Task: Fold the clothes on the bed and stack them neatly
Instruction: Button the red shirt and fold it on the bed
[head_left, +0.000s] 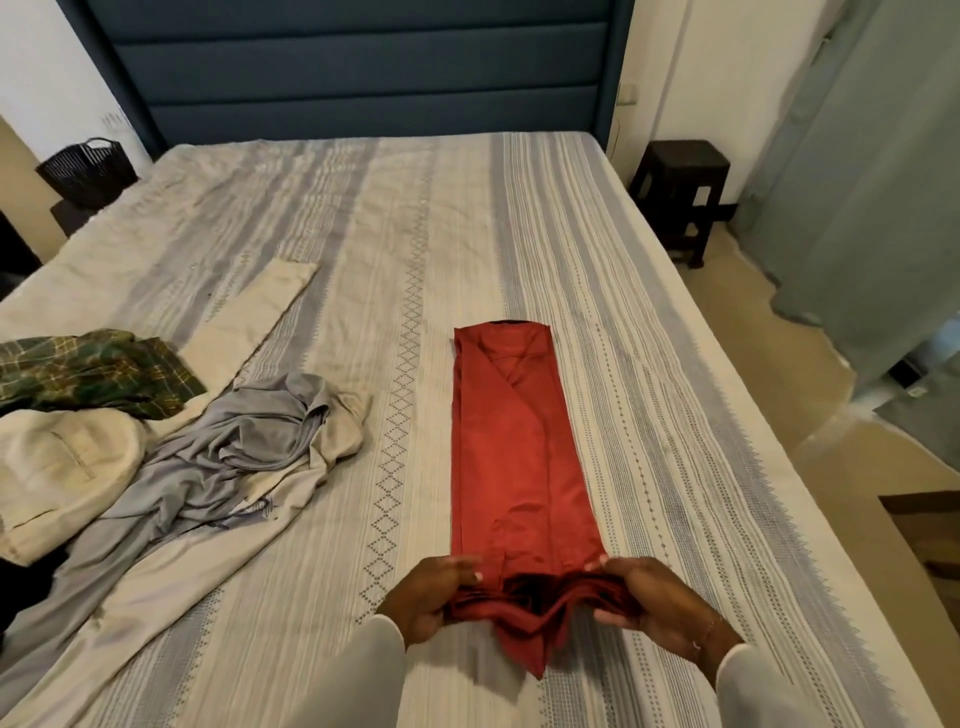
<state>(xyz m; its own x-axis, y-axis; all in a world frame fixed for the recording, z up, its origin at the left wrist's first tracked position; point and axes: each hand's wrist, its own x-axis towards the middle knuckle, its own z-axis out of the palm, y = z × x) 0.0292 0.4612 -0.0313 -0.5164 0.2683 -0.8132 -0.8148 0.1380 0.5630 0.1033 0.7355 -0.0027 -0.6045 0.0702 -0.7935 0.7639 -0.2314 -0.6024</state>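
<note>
A red garment (511, 447) lies on the bed (649, 364) folded into a long narrow strip that runs away from me. My left hand (434, 597) grips its near left corner. My right hand (660, 603) grips its near right corner, and the near end is bunched and lifted between them. To the left lies a pile of unfolded clothes: a grey garment (244, 441), a cream one (57, 467) and a green plaid one (88, 371). A cream piece (254, 312) lies flat beyond the pile.
A dark blue padded headboard (358, 73) stands at the far end. A black basket (88, 171) sits off the bed's far left corner, a dark stool (680, 192) to the right, and a pale green curtain (857, 208) hangs beyond it.
</note>
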